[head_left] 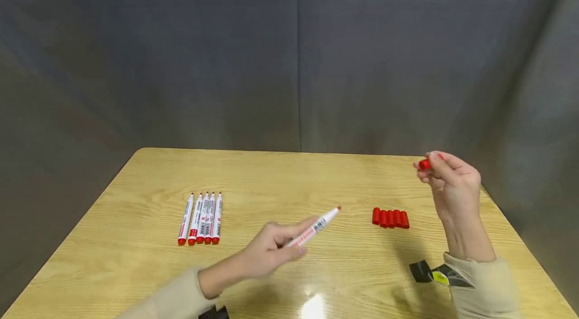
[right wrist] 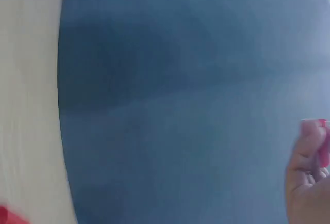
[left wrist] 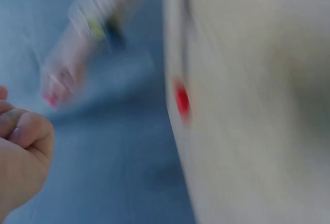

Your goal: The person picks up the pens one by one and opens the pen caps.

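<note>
My left hand [head_left: 267,251] grips a white whiteboard marker [head_left: 314,228] with red lettering, its bare red tip pointing up and to the right. Between thumb and fingers, my right hand [head_left: 454,186] pinches a red marker cap [head_left: 425,164], raised over the far right part of the table. The same cap [right wrist: 323,152] shows at the right edge of the right wrist view. In the left wrist view the left hand [left wrist: 26,152] appears with curled fingers, and its marker is out of sight. Below and left of the right hand lies a row of several red caps [head_left: 391,218].
Several uncapped white markers [head_left: 205,218] lie side by side on the left of the wooden table [head_left: 289,178], tips pointing away. Dark grey curtains [head_left: 226,58] hang behind the table and along its sides. Both wrist views are blurred.
</note>
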A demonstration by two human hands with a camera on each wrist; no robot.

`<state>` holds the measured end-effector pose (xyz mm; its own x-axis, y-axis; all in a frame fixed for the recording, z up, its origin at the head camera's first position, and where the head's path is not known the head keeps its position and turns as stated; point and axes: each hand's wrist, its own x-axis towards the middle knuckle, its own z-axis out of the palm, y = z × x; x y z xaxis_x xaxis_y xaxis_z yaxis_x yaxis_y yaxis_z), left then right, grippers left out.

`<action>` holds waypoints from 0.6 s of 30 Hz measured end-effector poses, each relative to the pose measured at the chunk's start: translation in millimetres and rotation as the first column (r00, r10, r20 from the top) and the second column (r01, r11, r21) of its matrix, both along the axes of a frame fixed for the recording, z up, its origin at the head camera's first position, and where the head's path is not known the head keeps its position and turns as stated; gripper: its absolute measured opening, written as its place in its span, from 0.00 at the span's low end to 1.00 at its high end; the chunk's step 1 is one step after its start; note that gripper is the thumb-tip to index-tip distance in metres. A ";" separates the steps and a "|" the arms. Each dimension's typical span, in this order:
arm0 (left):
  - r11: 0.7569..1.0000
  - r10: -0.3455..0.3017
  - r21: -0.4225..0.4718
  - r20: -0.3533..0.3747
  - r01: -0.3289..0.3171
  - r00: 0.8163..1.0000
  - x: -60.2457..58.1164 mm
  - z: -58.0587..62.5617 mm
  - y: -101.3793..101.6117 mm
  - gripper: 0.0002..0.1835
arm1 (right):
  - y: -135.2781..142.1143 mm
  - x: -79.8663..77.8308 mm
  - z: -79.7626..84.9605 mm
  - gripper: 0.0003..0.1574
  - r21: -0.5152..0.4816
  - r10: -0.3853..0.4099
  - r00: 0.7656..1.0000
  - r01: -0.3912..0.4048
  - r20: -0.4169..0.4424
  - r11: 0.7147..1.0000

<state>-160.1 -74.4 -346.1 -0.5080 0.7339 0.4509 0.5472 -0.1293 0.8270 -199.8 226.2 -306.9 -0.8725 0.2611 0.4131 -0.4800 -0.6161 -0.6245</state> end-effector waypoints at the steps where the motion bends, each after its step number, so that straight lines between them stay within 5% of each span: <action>1: 0.999 0.034 0.000 -0.007 -0.034 0.999 -1.0 -0.4 -5.8 0.24 | -0.4 2.3 1.9 0.08 0.104 -0.043 0.999 0.041 0.012 0.994; 3: 0.995 0.104 -0.003 -0.001 -0.104 0.995 -4.7 -0.5 -13.5 0.24 | -5.5 5.2 4.6 0.07 0.279 -0.036 0.999 0.028 0.024 0.960; 5: 0.993 0.115 -0.004 -0.016 -0.115 0.993 -7.2 1.1 -17.7 0.24 | -12.2 7.6 9.2 0.05 0.337 -0.032 0.999 0.023 0.021 0.941; 12: 0.980 0.195 0.034 -0.026 -0.194 0.980 -11.1 -0.3 -32.7 0.24 | -18.6 18.2 20.6 0.07 0.369 -0.025 0.999 0.037 -0.038 0.929; 18: 0.950 0.314 -0.006 0.009 -0.313 0.950 -15.7 -3.2 -52.6 0.26 | -11.3 30.5 18.7 0.09 0.374 -0.017 0.997 0.045 -0.078 0.926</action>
